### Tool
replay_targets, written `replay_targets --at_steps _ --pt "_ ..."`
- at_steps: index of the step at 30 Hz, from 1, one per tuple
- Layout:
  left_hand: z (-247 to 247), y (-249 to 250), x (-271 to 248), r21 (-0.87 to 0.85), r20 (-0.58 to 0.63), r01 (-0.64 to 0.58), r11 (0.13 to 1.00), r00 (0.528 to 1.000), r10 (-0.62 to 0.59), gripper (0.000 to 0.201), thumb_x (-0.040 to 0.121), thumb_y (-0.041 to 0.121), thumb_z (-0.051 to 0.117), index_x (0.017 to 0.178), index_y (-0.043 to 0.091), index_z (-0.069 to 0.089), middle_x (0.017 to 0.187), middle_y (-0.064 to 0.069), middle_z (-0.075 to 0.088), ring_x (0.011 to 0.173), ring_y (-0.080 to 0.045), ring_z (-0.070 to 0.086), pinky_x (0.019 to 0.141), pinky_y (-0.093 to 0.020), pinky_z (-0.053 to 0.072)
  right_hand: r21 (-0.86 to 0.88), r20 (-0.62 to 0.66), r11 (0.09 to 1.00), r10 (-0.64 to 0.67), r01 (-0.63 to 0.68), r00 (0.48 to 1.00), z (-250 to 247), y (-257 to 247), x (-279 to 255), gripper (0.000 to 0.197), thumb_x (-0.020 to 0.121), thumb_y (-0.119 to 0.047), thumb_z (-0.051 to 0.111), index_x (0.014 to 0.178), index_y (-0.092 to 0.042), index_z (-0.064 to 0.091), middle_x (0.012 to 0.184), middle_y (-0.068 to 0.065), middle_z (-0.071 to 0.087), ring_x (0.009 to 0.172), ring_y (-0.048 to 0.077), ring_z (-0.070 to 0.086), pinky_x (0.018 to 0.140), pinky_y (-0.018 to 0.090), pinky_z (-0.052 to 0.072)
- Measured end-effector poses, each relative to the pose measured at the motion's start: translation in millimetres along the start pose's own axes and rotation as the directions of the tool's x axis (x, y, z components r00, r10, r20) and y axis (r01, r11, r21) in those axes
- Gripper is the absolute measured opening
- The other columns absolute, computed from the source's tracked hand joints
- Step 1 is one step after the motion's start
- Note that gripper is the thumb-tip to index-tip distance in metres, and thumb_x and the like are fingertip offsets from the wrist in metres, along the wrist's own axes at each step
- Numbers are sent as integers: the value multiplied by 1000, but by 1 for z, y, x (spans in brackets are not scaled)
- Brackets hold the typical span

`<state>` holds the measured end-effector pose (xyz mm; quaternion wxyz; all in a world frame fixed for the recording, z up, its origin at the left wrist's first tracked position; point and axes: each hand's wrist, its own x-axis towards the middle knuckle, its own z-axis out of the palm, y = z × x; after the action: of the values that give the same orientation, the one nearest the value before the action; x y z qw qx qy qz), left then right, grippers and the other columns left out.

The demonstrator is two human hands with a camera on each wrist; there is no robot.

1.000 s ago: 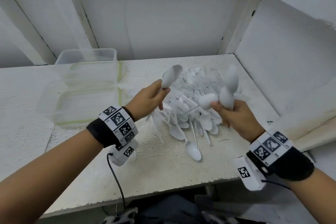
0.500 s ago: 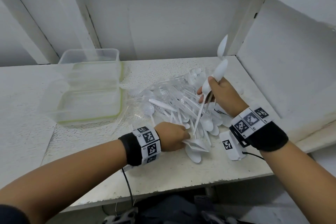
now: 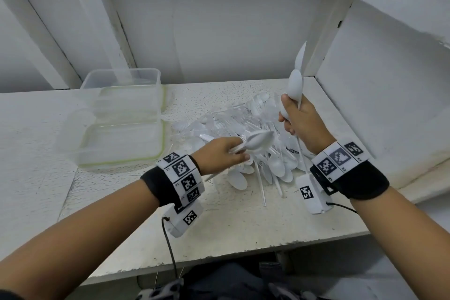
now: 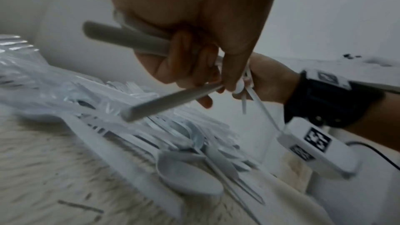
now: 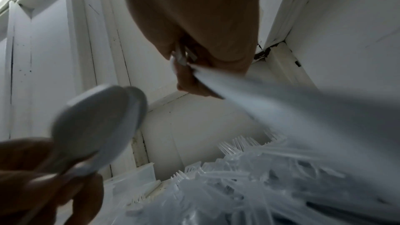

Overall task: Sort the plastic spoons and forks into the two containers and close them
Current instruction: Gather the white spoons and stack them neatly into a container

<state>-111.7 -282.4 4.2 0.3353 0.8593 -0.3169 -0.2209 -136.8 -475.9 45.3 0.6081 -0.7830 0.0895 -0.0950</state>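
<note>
A: What did each hand hold?
B: The left hand (image 3: 222, 153) gripped white spoons (image 3: 259, 141) by their handles, above the near edge of the cutlery pile (image 3: 246, 136). The right hand (image 3: 302, 123) clutched a bunch of spoons (image 3: 295, 85) upright, over the pile's right side.
A: And the containers?
B: Two clear containers (image 3: 121, 117) sat on the table (image 3: 231, 221), left of the pile, open; what they held was unclear
</note>
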Motion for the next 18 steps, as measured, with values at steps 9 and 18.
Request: replay_targets --at_steps 9,18 --pt "-22 -5 -4 -617 -197 136 776 927 -319 12 96 23 50 88 15 55 74 -3 64 35 -2 34 36 -15 25 32 -30 999 38 -37 999 38 4 -8 21 97 -39 42 82 -26 48 70 -2 46 45 -1 41 43 12 34" --pt "-14 0 -19 -743 -241 47 667 911 -333 12 97 21 48 93 15 58 81 -8 68 35 -4 27 36 -15 23 58 -39 998 27 -24 999 82 5 -15 26 97 -35 45 116 -17 41 85 -4 50 67 7 48 60 21 41"
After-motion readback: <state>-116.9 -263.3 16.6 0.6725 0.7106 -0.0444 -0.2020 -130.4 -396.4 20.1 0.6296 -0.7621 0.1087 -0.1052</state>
